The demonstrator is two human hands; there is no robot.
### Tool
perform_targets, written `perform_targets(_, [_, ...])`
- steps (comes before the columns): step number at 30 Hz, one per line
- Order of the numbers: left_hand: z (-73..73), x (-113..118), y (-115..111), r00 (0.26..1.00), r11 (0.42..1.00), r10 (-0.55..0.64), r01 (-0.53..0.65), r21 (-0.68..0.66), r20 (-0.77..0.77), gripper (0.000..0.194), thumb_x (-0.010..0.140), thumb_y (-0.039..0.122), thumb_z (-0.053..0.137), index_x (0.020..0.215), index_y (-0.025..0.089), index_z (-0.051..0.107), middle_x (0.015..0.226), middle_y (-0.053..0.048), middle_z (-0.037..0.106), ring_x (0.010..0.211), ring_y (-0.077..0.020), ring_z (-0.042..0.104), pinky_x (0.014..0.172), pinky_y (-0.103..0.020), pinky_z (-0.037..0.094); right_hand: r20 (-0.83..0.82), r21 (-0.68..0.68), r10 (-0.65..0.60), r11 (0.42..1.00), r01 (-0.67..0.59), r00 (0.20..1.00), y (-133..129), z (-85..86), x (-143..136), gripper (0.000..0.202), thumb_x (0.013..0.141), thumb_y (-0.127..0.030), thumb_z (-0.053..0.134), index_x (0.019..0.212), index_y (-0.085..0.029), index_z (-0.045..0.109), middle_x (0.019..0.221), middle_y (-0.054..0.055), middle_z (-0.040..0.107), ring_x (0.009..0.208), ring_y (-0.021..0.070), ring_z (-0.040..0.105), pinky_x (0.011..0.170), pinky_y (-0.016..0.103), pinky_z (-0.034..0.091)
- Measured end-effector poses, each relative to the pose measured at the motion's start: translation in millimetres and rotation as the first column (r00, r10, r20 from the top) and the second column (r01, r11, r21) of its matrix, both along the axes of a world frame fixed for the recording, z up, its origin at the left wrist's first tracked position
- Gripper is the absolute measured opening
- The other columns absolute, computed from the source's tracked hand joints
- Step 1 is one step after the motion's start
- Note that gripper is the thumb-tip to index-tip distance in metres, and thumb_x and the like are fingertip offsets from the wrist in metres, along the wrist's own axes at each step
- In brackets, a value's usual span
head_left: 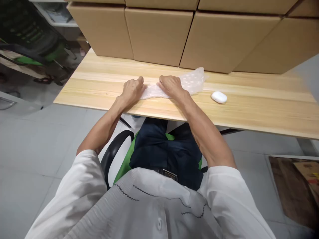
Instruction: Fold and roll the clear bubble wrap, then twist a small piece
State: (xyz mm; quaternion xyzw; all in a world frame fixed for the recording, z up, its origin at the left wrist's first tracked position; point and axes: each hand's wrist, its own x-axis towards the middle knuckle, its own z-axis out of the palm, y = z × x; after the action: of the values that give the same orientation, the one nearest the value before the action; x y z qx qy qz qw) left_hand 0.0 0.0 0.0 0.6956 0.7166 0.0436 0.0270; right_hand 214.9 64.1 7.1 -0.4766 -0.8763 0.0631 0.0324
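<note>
A crumpled strip of translucent, whitish bubble wrap (194, 81) is laid along the pale yellow, wood-grained rectangular table (261, 109), near its front edge and in front of the seated person. It is held at 2 places by 2 bare hands. Its left end is gripped by the left hand (133, 89), whose fingers are curled inward, with the thumb turned toward the right. Its middle is gripped by the right hand (171, 86), also with the fingers bent in and the knuckles raised; how the fingertips are set beneath cannot be told. The hands are kept apart, and a short stretch of wrap is shown between them. Past the right hand, a loose, wider flap is spread out toward the boxes.

To the right of that flap, a small, rounded, glossy white plastic case (219, 97) is set down, apart from the wrap. The back of the table is lined with plain brown cardboard boxes (159, 36), stacked in at least 2 rows, the upper row being cut off by the view. A white short-sleeved shirt (139, 212) with dark wavy lines and dark blue trousers (166, 149) are worn by the person.
</note>
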Motion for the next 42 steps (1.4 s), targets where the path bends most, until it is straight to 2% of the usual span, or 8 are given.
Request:
perform_targets(6, [3.4, -9.6, -26.3, 1.0, 0.991, -0.025, 0.025, 0.129, -0.003, 0.057, 0.121, 0.041, 0.047, 0.173, 0.017, 0.054, 0.156, -0.028, 0.073, 0.15, -0.0455, 0.07, 0.128, -0.063, 0.052, -0.006, 0.014, -0.007, 1.0, 0.007, 1.0, 1.1, -8.5, 0.3, 0.054, 0.118, -0.027, 0.038, 0.155, -0.006, 0.071, 0.15, 0.033, 0.079, 0.14, 0.0487, 0.073, 0.115, 0.06, 0.053])
perform_targets(10, [-5.0, 16.9, -34.5, 0.948, 0.921, -0.318, 0.31, 0.236, -0.004, 0.069, 0.12, 0.04, 0.045, 0.183, 0.014, 0.044, 0.182, -0.026, 0.058, 0.178, -0.0437, 0.047, 0.149, -0.066, 0.029, -0.011, 0.039, -0.008, 0.999, 0.008, 1.0, 1.5, -13.1, 2.1, 0.052, 0.118, -0.029, 0.039, 0.154, -0.009, 0.072, 0.148, 0.032, 0.08, 0.14, 0.048, 0.073, 0.114, 0.059, 0.054])
perform_targets(13, [-14.7, 40.8, -33.8, 0.895, 0.887, -0.445, 0.439, 0.142, 0.012, 0.07, 0.12, 0.039, 0.047, 0.184, 0.011, 0.046, 0.191, -0.023, 0.049, 0.184, -0.0399, 0.04, 0.154, -0.065, 0.018, -0.003, 0.047, -0.012, 0.999, 0.012, 1.0, 1.9, -13.4, 4.3, 0.05, 0.118, -0.026, 0.04, 0.152, -0.012, 0.073, 0.145, 0.029, 0.082, 0.137, 0.0458, 0.074, 0.11, 0.055, 0.056])
perform_targets(19, [-24.6, 51.8, -39.7, 0.942, 0.943, -0.331, 0.331, 0.003, 0.047, 0.071, 0.123, 0.043, 0.044, 0.186, 0.01, 0.044, 0.196, -0.023, 0.04, 0.185, -0.0429, 0.037, 0.151, -0.066, 0.027, -0.015, 0.039, -0.01, 0.999, 0.01, 1.0, 2.6, -12.3, 8.4, 0.049, 0.119, -0.03, 0.042, 0.152, -0.011, 0.073, 0.145, 0.031, 0.082, 0.137, 0.0466, 0.074, 0.112, 0.057, 0.057])
perform_targets(30, [-28.7, 46.0, -42.0, 0.925, 0.928, -0.372, 0.37, 0.052, 0.069, 0.06, 0.122, 0.038, 0.047, 0.178, 0.019, 0.058, 0.193, -0.02, 0.047, 0.179, -0.0516, 0.041, 0.143, -0.077, 0.033, -0.116, 0.166, -0.022, 0.985, 0.041, 0.993, -7.1, -11.2, 28.5, 0.055, 0.12, -0.03, 0.031, 0.147, -0.011, 0.075, 0.152, 0.031, 0.076, 0.144, 0.0483, 0.067, 0.117, 0.068, 0.056])
perform_targets(33, [-28.5, 47.1, -43.1, 0.931, 0.933, -0.36, 0.359, 0.039, 0.063, 0.059, 0.122, 0.038, 0.044, 0.176, 0.019, 0.061, 0.192, -0.019, 0.048, 0.181, -0.0519, 0.038, 0.145, -0.076, 0.03, -0.159, 0.205, 0.124, 0.975, -0.09, 0.98, -29.1, -9.3, 26.9, 0.055, 0.121, -0.035, 0.036, 0.155, -0.014, 0.073, 0.164, 0.028, 0.072, 0.157, 0.0461, 0.059, 0.131, 0.067, 0.047])
perform_targets(36, [-30.0, 48.3, -42.0, 0.94, 0.943, -0.333, 0.333, 0.022, 0.068, 0.062, 0.121, 0.037, 0.045, 0.176, 0.013, 0.061, 0.19, -0.023, 0.05, 0.182, -0.0523, 0.036, 0.147, -0.074, 0.028, -0.181, 0.129, 0.29, 0.954, -0.269, 0.94, -48.6, -12.7, 21.0, 0.059, 0.121, -0.037, 0.037, 0.167, -0.013, 0.066, 0.176, 0.023, 0.067, 0.166, 0.0393, 0.057, 0.141, 0.059, 0.041])
perform_targets(42, [-30.6, 49.7, -45.4, 0.94, 0.942, -0.335, 0.335, 0.014, 0.062, 0.064, 0.121, 0.037, 0.045, 0.183, 0.022, 0.054, 0.198, -0.016, 0.04, 0.181, -0.0531, 0.038, 0.146, -0.077, 0.032, -0.21, 0.009, 0.246, 0.968, -0.25, 0.946, -50.5, -27.2, 25.0, 0.073, 0.121, -0.043, 0.031, 0.177, -0.003, 0.055, 0.188, 0.023, 0.053, 0.179, 0.0365, 0.048, 0.148, 0.057, 0.036])
